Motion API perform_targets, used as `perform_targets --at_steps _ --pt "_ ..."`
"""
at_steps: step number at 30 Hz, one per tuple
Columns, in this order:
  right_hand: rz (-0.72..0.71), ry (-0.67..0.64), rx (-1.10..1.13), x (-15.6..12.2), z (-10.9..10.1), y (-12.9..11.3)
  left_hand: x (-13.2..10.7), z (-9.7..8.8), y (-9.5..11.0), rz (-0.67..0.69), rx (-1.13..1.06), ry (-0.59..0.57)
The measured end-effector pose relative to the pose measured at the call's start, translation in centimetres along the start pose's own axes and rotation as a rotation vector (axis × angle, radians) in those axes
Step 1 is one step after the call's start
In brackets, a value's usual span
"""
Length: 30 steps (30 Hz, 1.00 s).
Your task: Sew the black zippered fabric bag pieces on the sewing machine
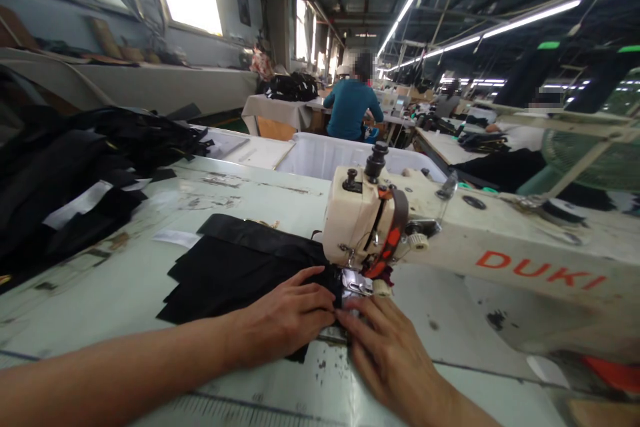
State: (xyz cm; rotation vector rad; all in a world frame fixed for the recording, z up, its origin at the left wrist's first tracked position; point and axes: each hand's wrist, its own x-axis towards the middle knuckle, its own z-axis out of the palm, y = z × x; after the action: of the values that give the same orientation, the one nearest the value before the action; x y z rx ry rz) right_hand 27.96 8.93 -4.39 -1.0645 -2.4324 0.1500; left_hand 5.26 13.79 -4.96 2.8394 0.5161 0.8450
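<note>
Black fabric pieces (pixel 235 270), several layers fanned out, lie on the sewing table left of the machine's needle. My left hand (pixel 285 313) rests palm down over their near right part, its fingers bent at the tips and closed on the fabric edge. My right hand (pixel 387 343) is just in front of the presser foot (pixel 357 282), with thumb and forefinger closed at the same edge, close to the left fingertips. The fabric between the fingers is mostly hidden. Above both hands stands the cream sewing machine head (pixel 350 213), with an orange-and-black strip on its front.
A heap of black fabric (pixel 65 167) with white strips covers the table's left side. A ruler scale (pixel 225 410) runs along the near edge. Behind the machine sits a white bin (pixel 320 155). A person in a teal top (pixel 353 110) sits farther back. A green fan (pixel 590 153) stands right.
</note>
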Motion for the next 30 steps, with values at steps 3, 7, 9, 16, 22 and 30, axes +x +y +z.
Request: perform_targets --at_steps 3,7,9,16,22,30 --pt "-0.094 -0.014 -0.081 -0.1 0.1 0.3 0.0 -0.9 0.3 -0.088 -0.074 -0.053" --pt "-0.187 0.068 -0.179 0.1 1.1 1.0 -0.2 -2.1 0.0 -0.118 -0.143 -0.109" --pt "-0.197 0.159 -0.198 0.3 1.8 1.2 -0.2 -2.4 -0.3 -0.104 -0.159 -0.132" --pt "-0.176 0.191 -0.306 0.3 2.9 2.1 0.6 -2.5 -1.5 -0.064 -0.175 -0.121" --pt "-0.042 0.090 -0.427 -0.3 3.1 2.3 0.9 -2.4 -2.5 -0.029 -0.118 -0.181" --pt "-0.039 0.100 -0.501 -0.5 3.4 2.2 1.4 -2.4 -3.4 -0.010 -0.094 -0.209"
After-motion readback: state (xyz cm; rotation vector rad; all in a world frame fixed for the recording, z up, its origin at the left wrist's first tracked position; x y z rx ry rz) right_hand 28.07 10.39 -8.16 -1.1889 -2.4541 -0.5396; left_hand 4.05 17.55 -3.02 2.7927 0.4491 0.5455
